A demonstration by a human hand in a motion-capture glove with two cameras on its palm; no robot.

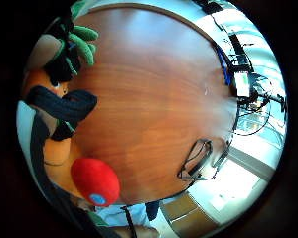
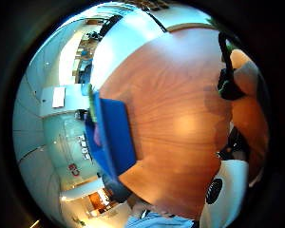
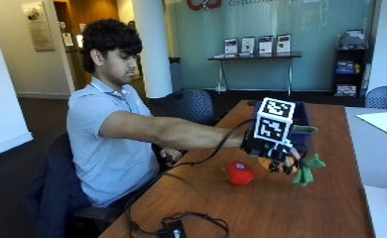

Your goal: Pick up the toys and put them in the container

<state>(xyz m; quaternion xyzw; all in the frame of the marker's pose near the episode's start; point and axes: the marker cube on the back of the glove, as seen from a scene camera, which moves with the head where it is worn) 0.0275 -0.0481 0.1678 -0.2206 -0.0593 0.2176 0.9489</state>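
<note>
My gloved right hand grips an orange carrot plush with green leaves, held just above the wooden table. In the little finger side palm view, black gloved fingers wrap round the carrot plush, whose leaves stick out past them. A red round toy lies on the table just below and to the left of the hand; the same red toy shows beside the carrot. The blue container stands right behind the hand, partly hidden. The thumb side palm view shows the container at the table's edge.
A black cable with a small device lies at the near end of the table, and the cable also shows in the palm view. A white sheet rests on the neighbouring table. An office chair stands beyond the person.
</note>
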